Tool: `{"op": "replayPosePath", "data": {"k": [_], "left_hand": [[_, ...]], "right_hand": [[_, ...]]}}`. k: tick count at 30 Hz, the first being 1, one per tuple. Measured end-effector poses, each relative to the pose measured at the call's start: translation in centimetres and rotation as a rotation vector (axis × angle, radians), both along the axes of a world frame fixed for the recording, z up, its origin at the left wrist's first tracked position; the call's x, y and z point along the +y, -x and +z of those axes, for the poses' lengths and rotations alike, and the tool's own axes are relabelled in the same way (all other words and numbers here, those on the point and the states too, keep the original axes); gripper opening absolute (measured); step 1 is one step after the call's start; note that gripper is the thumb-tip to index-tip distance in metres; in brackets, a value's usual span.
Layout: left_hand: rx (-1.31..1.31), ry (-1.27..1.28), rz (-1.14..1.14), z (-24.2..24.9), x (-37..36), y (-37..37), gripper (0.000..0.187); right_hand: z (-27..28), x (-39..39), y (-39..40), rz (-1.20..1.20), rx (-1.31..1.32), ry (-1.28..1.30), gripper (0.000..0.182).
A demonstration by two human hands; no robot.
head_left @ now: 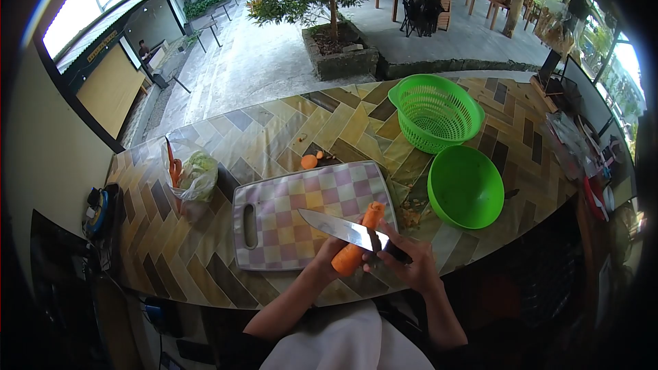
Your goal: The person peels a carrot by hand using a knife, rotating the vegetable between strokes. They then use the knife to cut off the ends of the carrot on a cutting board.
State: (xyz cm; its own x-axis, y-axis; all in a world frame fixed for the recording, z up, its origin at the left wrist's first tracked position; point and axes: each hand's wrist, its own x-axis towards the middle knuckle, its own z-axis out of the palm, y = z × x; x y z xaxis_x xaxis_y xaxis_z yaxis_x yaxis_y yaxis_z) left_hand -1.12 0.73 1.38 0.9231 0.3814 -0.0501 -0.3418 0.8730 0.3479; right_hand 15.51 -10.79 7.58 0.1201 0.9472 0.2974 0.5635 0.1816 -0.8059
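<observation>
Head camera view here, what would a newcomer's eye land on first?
Probably the shiny knife in the right hand, slanting across the orange carrot at lower center. Next, the vivid green colander and bowl, toward the right, then the checkered board left of them.

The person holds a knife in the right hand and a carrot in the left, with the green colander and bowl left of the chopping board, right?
Not quite: the head view shows the green colander and bowl right of the chopping board. The right hand holds the knife, the left hand the carrot.
</observation>
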Motion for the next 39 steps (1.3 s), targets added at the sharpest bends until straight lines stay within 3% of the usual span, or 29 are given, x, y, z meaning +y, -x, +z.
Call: {"op": "replayPosePath", "data": {"k": [5,11,14,18,23,30,33,39], "left_hand": [[0.003,0.006,-0.011,0.9,-0.2,-0.3,0.058],[-0.027,-0.086,-0.098,1.4,0.3,-0.1,0.053],[0.112,-0.257,-0.043,1.5,0.0,0.1,0.050],[0.171,-0.237,-0.031,0.7,-0.1,0.2,0.045],[0.252,-0.238,0.002,0.2,-0.2,0.3,0.048],[0.146,-0.254,-0.036,0.8,0.0,0.3,0.042],[0.166,-0.238,-0.054,0.6,0.0,0.4,0.043],[0.234,-0.284,-0.024,1.0,-0.2,0.4,0.043]], "right_hand": [[1.0,-0.2,-0.1,0.058,0.037,0.005,0.059],[0.1,-0.1,-0.3,0.055,-0.053,-0.021,0.060],[-0.1,0.0,-0.1,0.039,-0.061,-0.057,0.060],[-0.9,0.4,0.2,-0.005,-0.089,-0.180,0.056],[-0.2,0.2,0.6,-0.056,-0.116,-0.108,0.056],[-0.1,0.3,0.6,-0.055,-0.039,-0.069,0.059],[-1.1,0.8,0.3,-0.052,-0.138,-0.233,0.062],[-0.4,0.7,0.3,-0.071,-0.088,-0.191,0.066]]}}
